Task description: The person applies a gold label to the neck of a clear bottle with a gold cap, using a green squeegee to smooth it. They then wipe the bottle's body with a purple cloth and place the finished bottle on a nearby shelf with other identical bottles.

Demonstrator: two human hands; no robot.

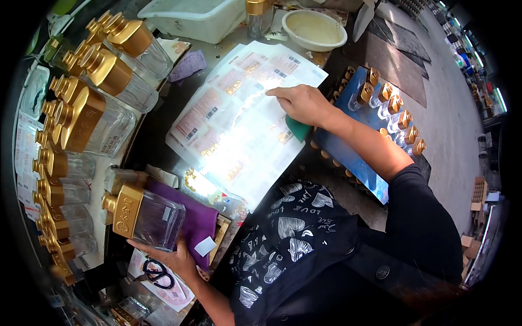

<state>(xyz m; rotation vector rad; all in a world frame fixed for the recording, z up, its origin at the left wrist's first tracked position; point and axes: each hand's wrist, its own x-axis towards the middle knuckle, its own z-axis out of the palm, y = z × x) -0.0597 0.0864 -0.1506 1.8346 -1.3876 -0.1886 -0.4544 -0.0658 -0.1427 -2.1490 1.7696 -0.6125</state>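
Note:
My left hand [176, 258] grips a clear square glass bottle [155, 220] with a gold cap from below, holding it on its side over a purple cloth [201, 220]. My right hand [302, 103] rests its fingertips on a glossy sheet of labels [239, 127] spread on the table, with a green scraper [298, 130] tucked under the palm. The sheet carries rows of small printed stickers and glares under the light.
Several gold-capped glass bottles [103, 76] lie stacked along the left. A blue crate [353, 146] at the right holds more bottles. A white tub [196, 19] and a white bowl [314, 30] stand at the back. Scissors [157, 273] lie by my left wrist.

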